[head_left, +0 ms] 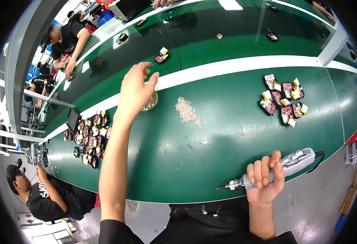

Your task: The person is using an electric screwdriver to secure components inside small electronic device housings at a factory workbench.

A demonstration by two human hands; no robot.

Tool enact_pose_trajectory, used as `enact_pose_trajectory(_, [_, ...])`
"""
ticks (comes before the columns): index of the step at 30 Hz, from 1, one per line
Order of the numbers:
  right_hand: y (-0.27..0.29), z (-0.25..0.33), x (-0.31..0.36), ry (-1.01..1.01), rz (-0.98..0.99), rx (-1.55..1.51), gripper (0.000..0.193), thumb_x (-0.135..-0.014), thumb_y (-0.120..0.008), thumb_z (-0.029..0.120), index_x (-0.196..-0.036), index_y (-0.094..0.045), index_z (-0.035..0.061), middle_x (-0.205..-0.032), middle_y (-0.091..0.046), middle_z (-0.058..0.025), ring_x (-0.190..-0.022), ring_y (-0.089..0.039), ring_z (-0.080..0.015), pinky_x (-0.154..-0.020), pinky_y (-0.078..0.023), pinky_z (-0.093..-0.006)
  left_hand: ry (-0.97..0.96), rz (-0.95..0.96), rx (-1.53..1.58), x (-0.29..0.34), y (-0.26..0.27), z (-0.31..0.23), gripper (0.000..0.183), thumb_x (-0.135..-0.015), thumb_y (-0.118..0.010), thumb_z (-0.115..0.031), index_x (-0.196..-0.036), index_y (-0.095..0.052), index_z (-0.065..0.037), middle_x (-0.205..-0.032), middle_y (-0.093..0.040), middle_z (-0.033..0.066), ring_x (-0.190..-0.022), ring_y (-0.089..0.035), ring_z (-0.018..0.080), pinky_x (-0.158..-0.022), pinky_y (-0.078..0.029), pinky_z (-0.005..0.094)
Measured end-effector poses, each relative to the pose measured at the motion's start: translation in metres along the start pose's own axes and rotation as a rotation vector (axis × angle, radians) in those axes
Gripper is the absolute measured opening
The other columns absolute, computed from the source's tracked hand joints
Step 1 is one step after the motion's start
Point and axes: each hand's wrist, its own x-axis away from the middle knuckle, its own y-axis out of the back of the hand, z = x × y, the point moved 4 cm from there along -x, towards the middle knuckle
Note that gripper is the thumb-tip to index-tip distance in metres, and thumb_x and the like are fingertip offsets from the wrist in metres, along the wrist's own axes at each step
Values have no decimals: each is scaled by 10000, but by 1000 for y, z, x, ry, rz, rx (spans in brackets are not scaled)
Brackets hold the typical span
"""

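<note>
My left hand (136, 88) stretches out over the white rail, thumb and fingers apart, with nothing in it. Just past its fingertips, a small black electronic unit (161, 58) with a yellow-and-white piece lies on the green belt. Partly hidden under my wrist is a round yellow-green container (152, 101). My right hand (265, 179) wraps round a grey electric screwdriver (297, 161) near the table's front edge, its bit pointing left. A heap of small pale screws (186, 111) lies mid-table.
Several similar units (283, 97) are grouped at the right; a larger pile (91, 138) sits at the left. A white rail (227, 68) divides table from belt. One co-worker (66, 44) sits across the belt, another person (48, 191) at the left. Loose screws (203, 142) lie mid-table.
</note>
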Motion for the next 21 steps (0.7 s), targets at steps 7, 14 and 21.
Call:
enact_pose_trajectory(7, [8, -4, -2, -31, 11, 15, 145, -937, -505, 202, -867, -434, 96, -534, -389, -12, -426, -394, -124, -516, -395, -302, 144, 64, -215, -54, -54, 3, 435, -829, -658, -283, -1104, -522, 25, -1026, -582, 221, -979, -587, 374, -819, -503, 446])
enact_pose_trajectory(14, [8, -1, 1, -69, 12, 15, 120, -926, -509, 185, -868, -439, 107, -526, -382, -12, -447, -416, -128, -531, -394, -302, -122, 69, -343, -68, -63, 19, 356, -858, -609, -130, -1163, -505, 21, -1051, -583, 223, -1006, -548, 380, -865, -472, 456])
enact_pose_trajectory(21, [16, 7, 9, -62, -6, 20, 81, -923, -497, 157, -871, -461, 106, -535, -411, -11, -454, -419, -127, -545, -386, -304, -365, 114, -18, -12, -39, -52, 360, -847, -579, -13, -1201, -523, 17, -1136, -579, 184, -1018, -540, 363, -911, -438, 413])
